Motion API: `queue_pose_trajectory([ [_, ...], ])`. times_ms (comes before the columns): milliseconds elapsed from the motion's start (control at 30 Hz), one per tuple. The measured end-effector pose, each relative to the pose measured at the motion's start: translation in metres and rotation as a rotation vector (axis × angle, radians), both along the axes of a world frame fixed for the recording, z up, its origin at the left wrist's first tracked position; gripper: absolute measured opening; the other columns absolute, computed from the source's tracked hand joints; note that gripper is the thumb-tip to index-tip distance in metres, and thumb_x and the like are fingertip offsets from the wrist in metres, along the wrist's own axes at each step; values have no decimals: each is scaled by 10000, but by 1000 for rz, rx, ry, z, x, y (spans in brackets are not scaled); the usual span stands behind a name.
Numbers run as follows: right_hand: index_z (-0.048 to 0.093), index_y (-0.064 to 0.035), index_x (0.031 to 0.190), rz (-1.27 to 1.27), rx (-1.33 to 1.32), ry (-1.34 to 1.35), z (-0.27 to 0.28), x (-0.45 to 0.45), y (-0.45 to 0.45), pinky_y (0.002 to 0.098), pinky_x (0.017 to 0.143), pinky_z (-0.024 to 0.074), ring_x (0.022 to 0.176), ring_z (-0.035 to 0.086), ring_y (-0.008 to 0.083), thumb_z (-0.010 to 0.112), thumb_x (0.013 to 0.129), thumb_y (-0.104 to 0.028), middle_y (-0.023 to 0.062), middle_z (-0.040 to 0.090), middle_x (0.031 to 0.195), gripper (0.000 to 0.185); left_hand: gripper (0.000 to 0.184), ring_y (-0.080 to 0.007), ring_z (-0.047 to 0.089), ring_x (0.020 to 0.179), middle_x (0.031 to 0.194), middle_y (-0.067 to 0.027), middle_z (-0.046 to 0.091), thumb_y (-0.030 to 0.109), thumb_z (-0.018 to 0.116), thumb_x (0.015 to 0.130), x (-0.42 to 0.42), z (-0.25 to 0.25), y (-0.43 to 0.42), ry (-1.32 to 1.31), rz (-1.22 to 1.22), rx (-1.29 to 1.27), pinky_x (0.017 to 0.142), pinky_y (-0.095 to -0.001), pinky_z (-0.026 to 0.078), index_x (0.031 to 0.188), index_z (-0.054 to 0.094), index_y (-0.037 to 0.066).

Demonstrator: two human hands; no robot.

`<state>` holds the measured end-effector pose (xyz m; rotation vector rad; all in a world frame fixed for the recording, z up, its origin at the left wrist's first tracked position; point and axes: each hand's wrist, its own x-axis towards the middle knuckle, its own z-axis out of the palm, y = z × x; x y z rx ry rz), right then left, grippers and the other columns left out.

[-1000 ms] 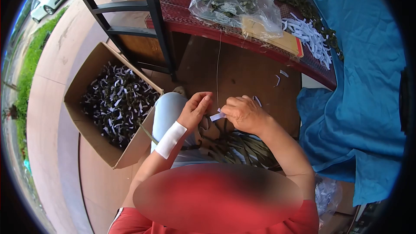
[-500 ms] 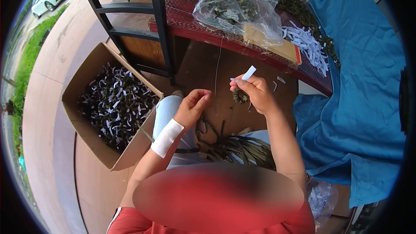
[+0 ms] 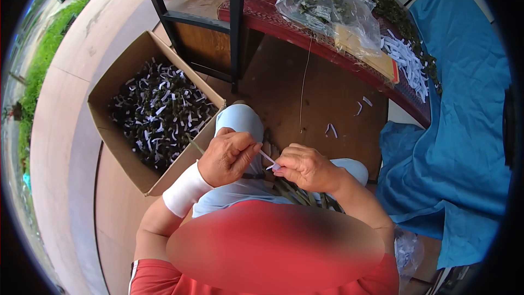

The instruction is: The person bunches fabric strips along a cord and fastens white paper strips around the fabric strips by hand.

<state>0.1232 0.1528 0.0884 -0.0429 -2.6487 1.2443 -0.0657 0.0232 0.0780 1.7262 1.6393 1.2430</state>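
I pinch a white strip between my left hand and right hand, fingers closed, above my lap; I cannot tell what else my right grip hides. This piece looks unfinished. Beneath, long dark leaves seem unused. Past my right elbow, a clear bag holds pale scraps. The cardboard box is heaped with dark bundles flecked white, apparently done. Farther off, loose strips and a plastic bag of greenery await on the red table.

Daylight falls brightest on the pale tiled paving, left; shade deepens beneath the red patterned table. Edges bow into black; an oval blur smears the lower middle.
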Motion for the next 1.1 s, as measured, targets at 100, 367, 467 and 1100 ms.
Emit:
queue_pose_trajectory([
  [100,603,-18,839,-75,-224,-42,-20,-7,-16,348,643,438,699,551,257,669,777,-103,92,567,737,125,99,-234,515,600,660,-99,533,75,541,879,11,-29,-13,-315,1,-118,586,-319,409,798,535,18],
  [367,569,-43,1129,-215,-306,186,-28,-48,-37,339,820,451,961,549,290,711,729,-98,122,562,1090,428,216,-167,530,572,634,-87,557,170,548,899,-38,-8,-49,-338,208,-136,535,-291,412,772,576,-3],
  [467,603,-46,1060,-197,-75,52,-55,-43,-27,366,868,428,1013,522,299,706,726,-139,113,529,1131,362,274,-112,504,556,624,-39,562,220,539,916,-77,4,-68,-313,349,-184,519,-259,401,753,582,4],
  [1100,608,-40,934,115,-960,-135,-35,-123,-70,206,696,423,747,501,47,639,853,-119,-44,568,779,117,268,-85,466,560,616,-30,538,205,518,935,-72,17,-83,-292,472,-213,522,-248,404,773,563,-3],
])
